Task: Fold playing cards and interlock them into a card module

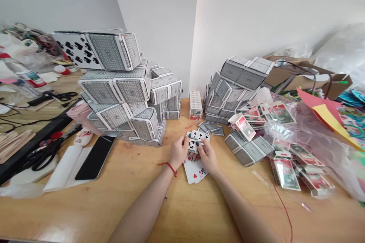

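My left hand [180, 151] and my right hand [207, 155] both pinch a playing card [193, 144] with black clubs, held between them over the table. My left thumb is at its upper left, my right thumb at its right edge. Below my hands, loose face-up playing cards [194, 172] lie in a small spread; a red heart shows on the top one. Just beyond my fingers is another face-up club card [203, 135]; whether it is held or lying cannot be made out. Folded grey-backed cards [211, 128] lie behind it.
Tall stacks of boxes built from cards stand at left [119, 87] and right [236, 87]. An upright row of card packs [195, 105] is between them. Opened red card packs [285, 171] and plastic wrap lie right. A phone [95, 158] and black scissors [47, 155] lie left.
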{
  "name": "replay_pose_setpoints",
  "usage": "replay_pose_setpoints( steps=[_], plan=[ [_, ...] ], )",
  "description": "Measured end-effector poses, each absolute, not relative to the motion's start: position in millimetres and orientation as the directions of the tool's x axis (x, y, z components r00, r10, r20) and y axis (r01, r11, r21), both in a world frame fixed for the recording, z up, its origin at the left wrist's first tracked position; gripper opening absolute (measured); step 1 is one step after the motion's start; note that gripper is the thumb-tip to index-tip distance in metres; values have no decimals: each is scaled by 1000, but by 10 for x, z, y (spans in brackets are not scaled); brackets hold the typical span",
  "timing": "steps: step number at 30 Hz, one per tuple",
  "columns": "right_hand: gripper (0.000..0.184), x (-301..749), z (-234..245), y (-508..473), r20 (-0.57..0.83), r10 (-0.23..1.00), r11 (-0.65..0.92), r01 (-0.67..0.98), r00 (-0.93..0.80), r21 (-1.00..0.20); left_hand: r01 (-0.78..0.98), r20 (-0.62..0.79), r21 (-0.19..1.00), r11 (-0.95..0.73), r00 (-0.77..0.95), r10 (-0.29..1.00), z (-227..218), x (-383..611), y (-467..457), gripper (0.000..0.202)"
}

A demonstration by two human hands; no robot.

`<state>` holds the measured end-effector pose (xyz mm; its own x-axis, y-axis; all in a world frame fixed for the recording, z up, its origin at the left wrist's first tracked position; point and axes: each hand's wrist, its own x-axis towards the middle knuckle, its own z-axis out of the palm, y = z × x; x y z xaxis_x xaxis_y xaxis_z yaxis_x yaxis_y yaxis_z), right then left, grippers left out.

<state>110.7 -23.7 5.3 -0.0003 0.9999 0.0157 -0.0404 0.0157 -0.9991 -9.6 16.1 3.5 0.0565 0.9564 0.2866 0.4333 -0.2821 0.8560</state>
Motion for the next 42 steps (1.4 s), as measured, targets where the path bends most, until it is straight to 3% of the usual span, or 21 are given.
replay_pose_setpoints(
  steps=[8,14,16,19,22,25,28,37,42],
  plan=[
    [22,1127,37,-214,12,1000,12,-88,6,-996,506,340,801,-320,55,939,91,-80,111,37],
    [19,1146,40,-200,59,992,71,-108,108,-992,396,372,823,-406,163,914,87,-61,77,18],
    [19,1160,42,-195,118,978,125,-32,173,-992,401,433,794,-456,152,889,90,-59,74,14],
    [25,1188,66,-190,321,917,277,202,235,-939,449,559,692,-565,161,813,102,-70,74,14],
    [28,1221,106,-188,537,825,416,452,177,-789,499,642,569,-654,227,732,107,-83,69,18],
    [23,1247,134,-192,646,760,508,555,71,-659,554,663,483,-679,275,696,101,-82,51,20],
    [24,1261,140,-204,659,751,532,552,44,-642,567,661,467,-679,286,694,107,-79,43,18],
    [19,1267,79,-202,593,798,424,601,107,-677,511,593,607,-609,219,775,127,-95,84,8],
    [25,1278,69,-211,589,807,437,637,35,-636,500,638,537,-680,287,715,104,-103,79,12]
  ],
)
